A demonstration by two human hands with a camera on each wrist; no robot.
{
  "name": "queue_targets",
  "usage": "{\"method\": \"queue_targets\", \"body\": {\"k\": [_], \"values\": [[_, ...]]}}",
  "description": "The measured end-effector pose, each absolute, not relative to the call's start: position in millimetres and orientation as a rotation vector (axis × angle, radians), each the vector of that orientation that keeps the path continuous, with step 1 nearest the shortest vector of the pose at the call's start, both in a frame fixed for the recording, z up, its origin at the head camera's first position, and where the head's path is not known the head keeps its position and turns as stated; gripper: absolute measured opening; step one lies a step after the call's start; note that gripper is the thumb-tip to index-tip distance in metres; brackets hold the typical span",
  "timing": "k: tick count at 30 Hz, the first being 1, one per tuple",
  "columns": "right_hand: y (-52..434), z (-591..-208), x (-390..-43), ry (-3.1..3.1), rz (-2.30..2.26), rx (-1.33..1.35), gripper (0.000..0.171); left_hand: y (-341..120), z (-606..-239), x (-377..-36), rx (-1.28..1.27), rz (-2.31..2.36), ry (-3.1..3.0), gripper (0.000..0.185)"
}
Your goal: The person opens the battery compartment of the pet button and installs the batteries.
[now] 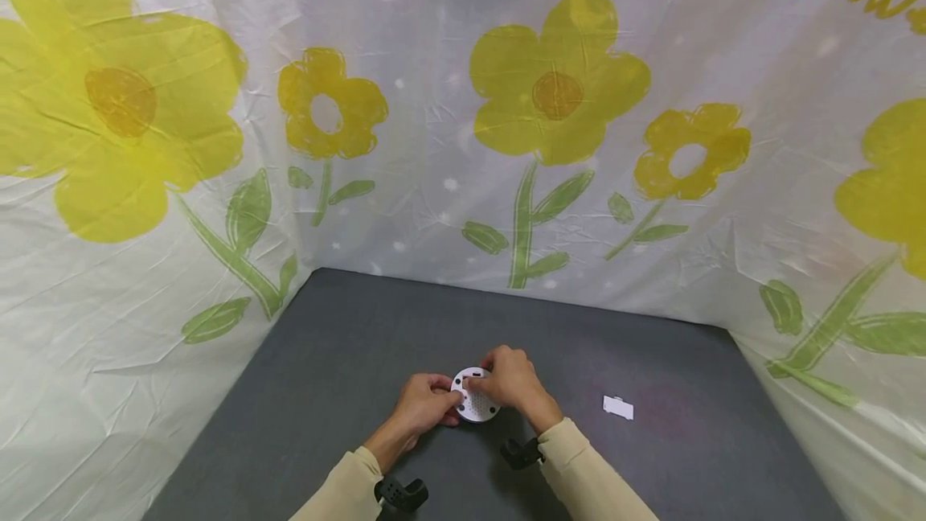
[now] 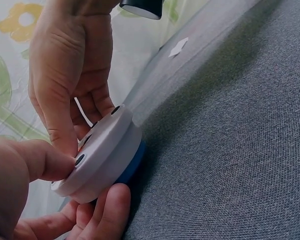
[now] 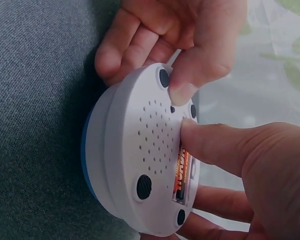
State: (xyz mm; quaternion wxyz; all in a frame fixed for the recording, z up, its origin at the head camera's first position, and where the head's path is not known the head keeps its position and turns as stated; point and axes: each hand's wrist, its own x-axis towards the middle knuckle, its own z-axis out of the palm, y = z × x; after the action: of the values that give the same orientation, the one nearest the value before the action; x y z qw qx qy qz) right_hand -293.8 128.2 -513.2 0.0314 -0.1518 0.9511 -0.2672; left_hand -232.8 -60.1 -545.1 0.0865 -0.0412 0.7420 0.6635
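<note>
Both hands hold a round white device (image 1: 475, 405) underside-up, low over the grey counter (image 1: 347, 360). Left hand (image 1: 425, 402) fingers curl round its rim; right hand (image 1: 512, 380) thumb presses the battery (image 3: 182, 167) in the open compartment. White cover (image 1: 618, 407) lies well apart.

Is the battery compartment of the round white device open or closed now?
Open. On the round white device a battery shows uncovered in its slot, under the right hand's thumb. A small white piece lies apart on the table.
</note>
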Motion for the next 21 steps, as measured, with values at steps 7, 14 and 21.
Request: {"method": "queue_targets", "body": {"k": [7,14,21], "values": [[132,-515,-298,2.878,-0.854,-0.456,0.041,-60,-546,-233,-0.122,1.983,2.205,0.03],[128,-480,-276,2.884,-0.829,-0.491,0.027,-60,-545,-234,-0.128,1.984,2.209,0.03],[142,-476,-284,2.936,-0.792,-0.478,0.028,-60,-544,-233,-0.135,1.986,2.201,0.031]]}}
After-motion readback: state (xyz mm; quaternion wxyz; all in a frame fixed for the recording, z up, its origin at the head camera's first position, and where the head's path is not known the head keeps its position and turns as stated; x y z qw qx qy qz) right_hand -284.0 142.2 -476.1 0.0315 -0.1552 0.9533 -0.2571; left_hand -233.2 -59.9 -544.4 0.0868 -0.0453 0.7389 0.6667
